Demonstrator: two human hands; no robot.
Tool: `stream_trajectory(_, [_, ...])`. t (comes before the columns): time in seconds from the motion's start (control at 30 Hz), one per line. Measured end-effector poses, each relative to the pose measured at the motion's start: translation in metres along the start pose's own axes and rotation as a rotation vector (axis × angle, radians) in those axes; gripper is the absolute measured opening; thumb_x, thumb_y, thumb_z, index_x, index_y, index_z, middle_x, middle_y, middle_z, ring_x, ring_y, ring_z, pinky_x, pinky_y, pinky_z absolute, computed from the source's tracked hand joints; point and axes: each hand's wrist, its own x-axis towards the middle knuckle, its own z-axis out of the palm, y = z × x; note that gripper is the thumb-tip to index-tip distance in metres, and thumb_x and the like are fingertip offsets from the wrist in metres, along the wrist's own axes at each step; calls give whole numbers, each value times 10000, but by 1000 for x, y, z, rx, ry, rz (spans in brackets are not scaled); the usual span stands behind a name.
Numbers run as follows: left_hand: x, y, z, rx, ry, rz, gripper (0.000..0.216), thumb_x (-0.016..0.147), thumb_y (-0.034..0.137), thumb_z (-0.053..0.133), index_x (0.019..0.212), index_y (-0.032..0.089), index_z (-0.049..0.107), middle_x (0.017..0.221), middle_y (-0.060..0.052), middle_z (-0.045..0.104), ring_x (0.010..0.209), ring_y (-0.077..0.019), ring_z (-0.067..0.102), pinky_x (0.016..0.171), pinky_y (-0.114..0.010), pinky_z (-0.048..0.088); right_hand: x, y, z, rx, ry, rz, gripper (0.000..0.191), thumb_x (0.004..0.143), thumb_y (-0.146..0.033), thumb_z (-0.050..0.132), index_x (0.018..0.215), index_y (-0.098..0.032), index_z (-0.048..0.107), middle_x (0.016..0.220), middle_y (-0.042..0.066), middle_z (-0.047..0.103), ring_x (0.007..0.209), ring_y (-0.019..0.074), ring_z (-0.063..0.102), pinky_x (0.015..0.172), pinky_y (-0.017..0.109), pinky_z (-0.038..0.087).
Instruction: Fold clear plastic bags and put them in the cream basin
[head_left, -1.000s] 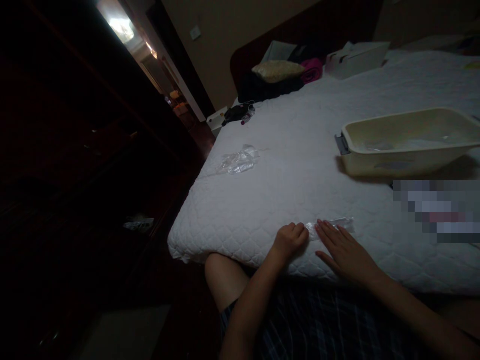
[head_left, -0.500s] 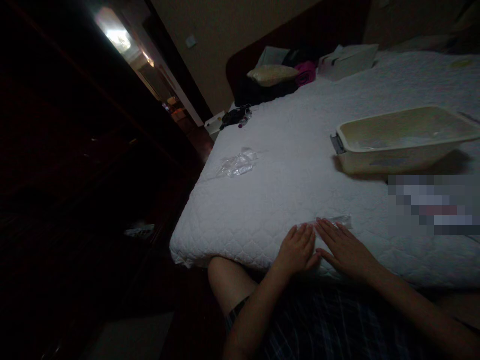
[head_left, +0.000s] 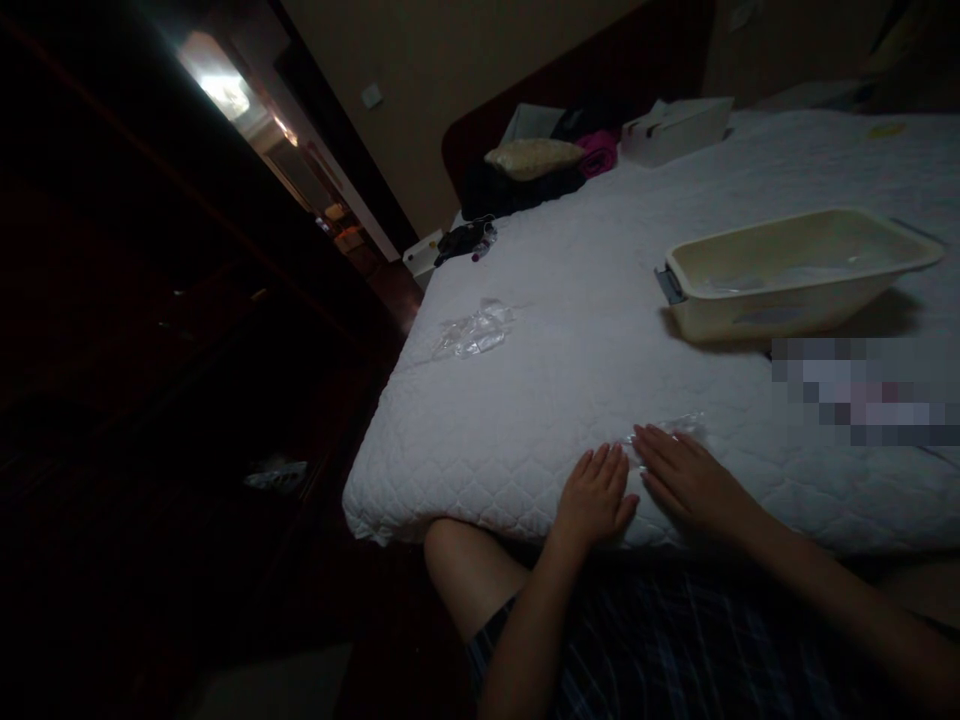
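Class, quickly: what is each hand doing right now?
Left hand: open, flat on the bed.
Right hand: open, pressing the clear plastic piece.

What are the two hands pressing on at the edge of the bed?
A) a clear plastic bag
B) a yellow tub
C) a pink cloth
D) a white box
A: the left hand and right hand lie flat on a clear, crinkly plastic bag on the white quilted mattress.

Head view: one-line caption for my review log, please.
Both hands, left hand and right hand, lie flat on a clear plastic bag at the white mattress edge, near a cream tub.
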Motion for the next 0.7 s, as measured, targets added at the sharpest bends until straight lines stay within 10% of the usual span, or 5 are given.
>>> stream_trajectory(0.3, [0,1,2,24,-1,0,587,974,449,297,1431,82,329,1523,-115,334,1426,-248,271,1157,-419,285,-5,4,9,-113,54,-154,778,914,-545,398,1533,-200,77,1456,144,427,1324,274,429,1108,522,250])
stream_trajectory(0.7, [-1,1,-1,23,-21,-9,549,977,435,290,1420,119,358,1522,-88,342,1418,-229,290,1149,-420,296,-25,60,-5,-49,-98,-35,695,921,-531,377,1522,-259,160,1508,83,340,1352,262,388,1117,505,267])
